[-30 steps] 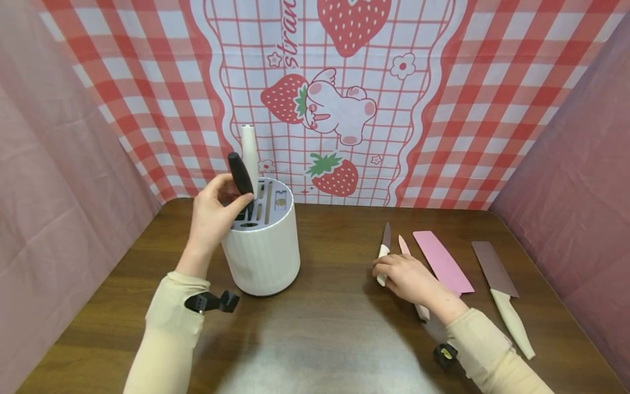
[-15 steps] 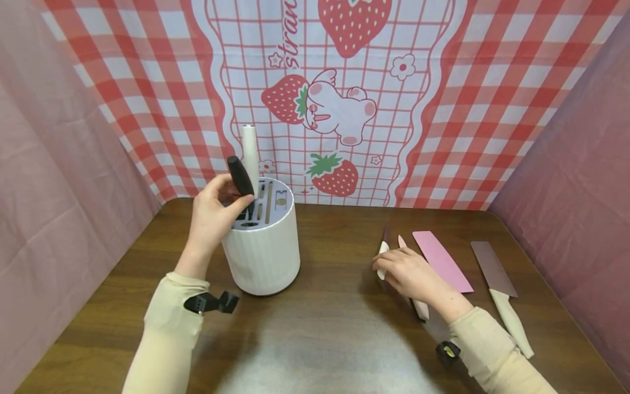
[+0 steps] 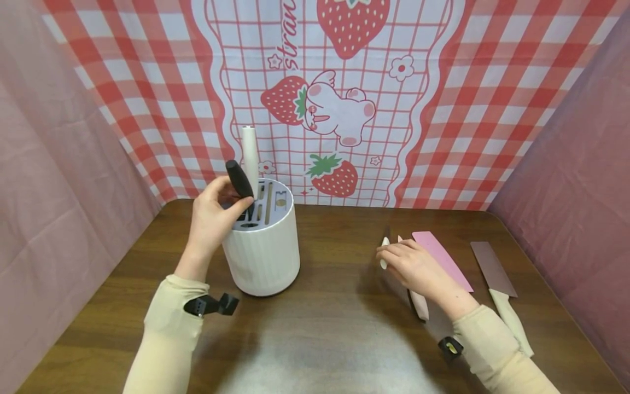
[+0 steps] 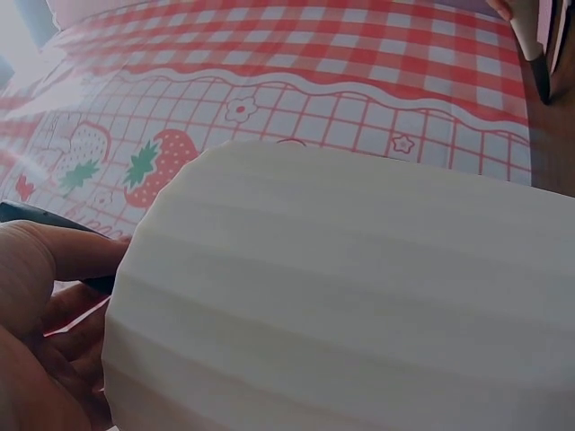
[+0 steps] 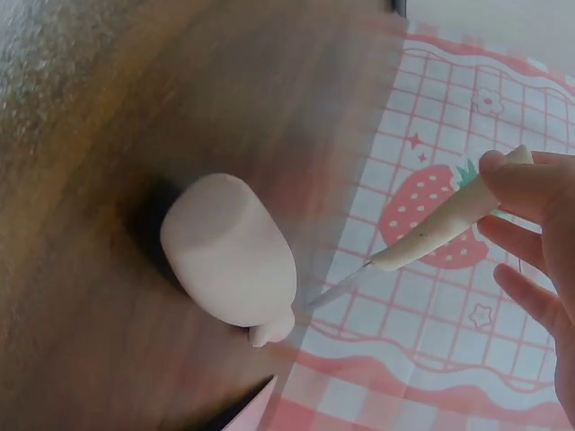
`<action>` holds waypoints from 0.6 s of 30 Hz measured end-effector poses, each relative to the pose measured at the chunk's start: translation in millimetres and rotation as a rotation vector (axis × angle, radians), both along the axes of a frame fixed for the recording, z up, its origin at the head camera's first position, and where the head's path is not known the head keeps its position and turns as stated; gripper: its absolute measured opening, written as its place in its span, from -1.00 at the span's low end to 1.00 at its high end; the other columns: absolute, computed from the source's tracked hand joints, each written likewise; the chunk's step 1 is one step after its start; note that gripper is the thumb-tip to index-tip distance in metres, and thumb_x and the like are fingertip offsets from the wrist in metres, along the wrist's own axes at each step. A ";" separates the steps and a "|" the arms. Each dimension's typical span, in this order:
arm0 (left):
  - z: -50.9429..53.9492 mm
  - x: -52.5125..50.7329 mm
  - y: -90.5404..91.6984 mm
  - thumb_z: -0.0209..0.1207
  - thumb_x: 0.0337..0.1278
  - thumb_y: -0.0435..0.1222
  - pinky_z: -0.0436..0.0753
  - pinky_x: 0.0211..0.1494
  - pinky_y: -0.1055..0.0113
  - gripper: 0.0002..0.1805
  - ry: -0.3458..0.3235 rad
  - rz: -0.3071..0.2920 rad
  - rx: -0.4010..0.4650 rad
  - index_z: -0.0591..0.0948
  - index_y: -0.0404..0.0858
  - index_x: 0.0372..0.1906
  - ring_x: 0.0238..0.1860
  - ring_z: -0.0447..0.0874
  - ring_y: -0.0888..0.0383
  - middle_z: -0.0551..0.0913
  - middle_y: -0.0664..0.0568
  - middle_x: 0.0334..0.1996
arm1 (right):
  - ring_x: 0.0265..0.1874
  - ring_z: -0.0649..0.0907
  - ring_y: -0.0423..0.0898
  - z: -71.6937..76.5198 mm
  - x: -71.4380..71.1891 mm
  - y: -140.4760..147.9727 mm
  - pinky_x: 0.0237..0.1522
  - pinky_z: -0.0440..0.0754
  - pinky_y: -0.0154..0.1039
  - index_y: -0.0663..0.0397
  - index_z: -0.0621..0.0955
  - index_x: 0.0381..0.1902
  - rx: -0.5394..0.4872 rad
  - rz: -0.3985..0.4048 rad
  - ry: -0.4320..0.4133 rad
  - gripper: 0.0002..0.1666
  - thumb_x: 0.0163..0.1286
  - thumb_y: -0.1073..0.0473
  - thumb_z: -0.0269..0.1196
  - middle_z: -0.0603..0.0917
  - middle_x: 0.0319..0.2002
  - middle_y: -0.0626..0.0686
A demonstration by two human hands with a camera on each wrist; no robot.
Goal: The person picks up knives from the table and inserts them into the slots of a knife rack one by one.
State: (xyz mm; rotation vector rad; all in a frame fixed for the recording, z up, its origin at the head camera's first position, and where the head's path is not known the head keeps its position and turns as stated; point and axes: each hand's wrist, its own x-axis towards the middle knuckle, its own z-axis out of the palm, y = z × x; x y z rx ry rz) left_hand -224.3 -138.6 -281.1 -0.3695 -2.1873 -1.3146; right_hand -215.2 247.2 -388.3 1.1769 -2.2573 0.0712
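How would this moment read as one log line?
left grip: holds black-handled tool at white holder; right grip: holds small knife; on table: wide knife

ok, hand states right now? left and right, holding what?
Left hand: closed, gripping a black-handled utensil at the slotted top of the white knife block.
Right hand: closed, pinching the small cream-handled knife by its handle.

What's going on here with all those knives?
Someone's left hand pinches a black handle at the top of a white holder, where a tall white handle also stands. Their right hand holds a small white-handled knife. A slim pink knife, a pink cleaver and a dark-bladed cleaver lie on the table.
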 end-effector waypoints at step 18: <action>-2.5 2.2 -0.3 0.30 -0.09 -0.38 0.56 -0.17 0.22 -0.71 0.022 0.017 -0.010 0.56 -0.33 -0.18 -0.30 0.58 0.10 0.62 -0.13 -0.34 | -0.11 0.60 -0.03 8.6 1.4 4.0 -0.07 0.49 -0.08 0.18 0.58 -0.15 -0.049 -0.013 0.009 -0.73 0.16 0.29 0.18 0.63 -0.11 0.06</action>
